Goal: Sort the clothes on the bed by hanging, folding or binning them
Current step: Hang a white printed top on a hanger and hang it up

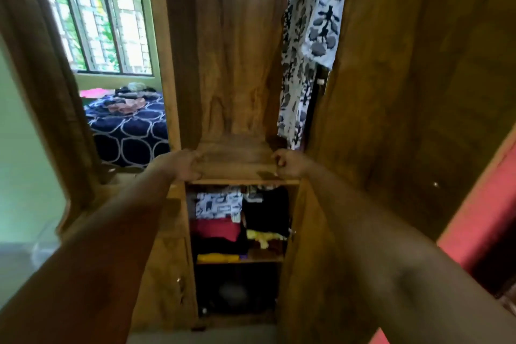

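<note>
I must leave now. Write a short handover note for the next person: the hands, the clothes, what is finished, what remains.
Left hand grips the left corner of the wooden ledge inside the wardrobe. Right hand is curled at the ledge's right corner; its grip is unclear in the blur. Neither holds a garment.
Done: folded clothes are stacked on the shelf below, and patterned garments hang at upper right.
Left: a pile of clothes lies on the bed behind. No bin is in view.
</note>
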The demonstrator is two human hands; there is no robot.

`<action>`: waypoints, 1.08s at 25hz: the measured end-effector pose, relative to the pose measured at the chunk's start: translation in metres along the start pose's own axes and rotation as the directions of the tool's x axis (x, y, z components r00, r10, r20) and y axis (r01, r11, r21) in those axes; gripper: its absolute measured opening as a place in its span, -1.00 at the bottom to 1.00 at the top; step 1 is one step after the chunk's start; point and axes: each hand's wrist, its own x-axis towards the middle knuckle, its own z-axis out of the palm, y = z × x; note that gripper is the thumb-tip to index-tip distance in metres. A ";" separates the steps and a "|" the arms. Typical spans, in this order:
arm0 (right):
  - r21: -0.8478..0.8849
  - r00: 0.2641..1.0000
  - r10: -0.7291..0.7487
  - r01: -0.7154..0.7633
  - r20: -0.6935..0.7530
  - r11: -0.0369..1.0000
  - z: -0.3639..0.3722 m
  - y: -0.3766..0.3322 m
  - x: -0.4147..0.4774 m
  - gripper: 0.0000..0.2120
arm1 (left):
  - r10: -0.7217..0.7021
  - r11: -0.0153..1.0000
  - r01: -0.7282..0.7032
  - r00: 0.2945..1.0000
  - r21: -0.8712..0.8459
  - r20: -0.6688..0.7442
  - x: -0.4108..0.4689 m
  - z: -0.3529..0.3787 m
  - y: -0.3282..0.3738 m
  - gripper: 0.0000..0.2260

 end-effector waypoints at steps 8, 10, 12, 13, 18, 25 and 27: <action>0.067 0.930 -0.198 0.187 0.310 0.980 0.076 -0.096 -0.049 -0.52 | -0.211 0.960 0.249 0.945 -0.132 0.250 -0.155 0.053 -0.034 -0.56; 0.061 0.902 -0.247 0.241 0.355 0.969 0.093 -0.135 -0.058 -0.55 | -0.266 0.950 0.296 0.933 -0.097 0.241 -0.198 0.057 -0.058 -0.54; 0.073 0.877 -0.305 0.300 0.372 0.951 0.108 -0.171 -0.061 -0.57 | -0.303 0.941 0.329 0.924 -0.083 0.235 -0.236 0.052 -0.075 -0.58; 0.058 0.861 -0.334 0.338 0.383 0.939 0.116 -0.194 -0.061 -0.56 | -0.333 0.930 0.359 0.915 -0.081 0.229 -0.258 0.047 -0.087 -0.60; 0.028 0.749 -0.520 0.559 0.410 0.828 0.154 -0.327 -0.062 -0.57 | -0.511 0.826 0.543 0.834 -0.151 0.207 -0.370 0.045 -0.178 -0.59; 0.135 0.587 -0.688 0.711 0.426 0.690 0.213 -0.550 -0.063 -0.68 | -0.717 0.665 0.735 0.677 -0.131 0.163 -0.536 0.035 -0.318 -0.60; 0.147 0.538 -0.731 0.755 0.421 0.640 0.238 -0.616 -0.066 -0.69 | -0.770 0.602 0.780 0.624 -0.172 0.133 -0.585 0.029 -0.359 -0.61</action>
